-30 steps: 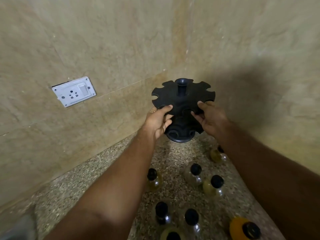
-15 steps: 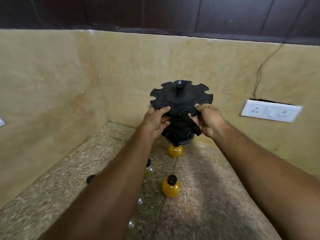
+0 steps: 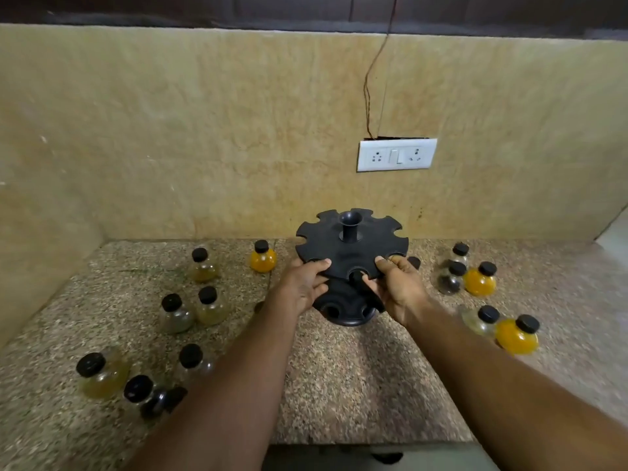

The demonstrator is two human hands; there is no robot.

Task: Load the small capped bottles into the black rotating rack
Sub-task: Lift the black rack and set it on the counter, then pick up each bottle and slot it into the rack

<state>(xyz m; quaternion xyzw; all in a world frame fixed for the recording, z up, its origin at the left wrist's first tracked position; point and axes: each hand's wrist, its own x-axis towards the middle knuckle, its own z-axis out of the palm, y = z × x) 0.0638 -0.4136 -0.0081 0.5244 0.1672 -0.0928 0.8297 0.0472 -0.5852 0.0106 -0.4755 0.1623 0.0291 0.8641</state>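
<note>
Left hand (image 3: 306, 283) and right hand (image 3: 397, 287) grasp opposite sides of the empty black notched plastic rotating rack (image 3: 351, 246) above the speckled granite counter (image 3: 339, 385).

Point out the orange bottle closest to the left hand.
The orange bottle standing near the back wall, just left of the rack. The other orange bottles all sit to the right, beyond the right hand, far from the left hand.

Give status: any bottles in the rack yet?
None loaded: every visible slot in the black rack is empty. Left hand and right hand hold its top disc. Left to do: all bottles, like the orange one, stand on the counter.
</note>
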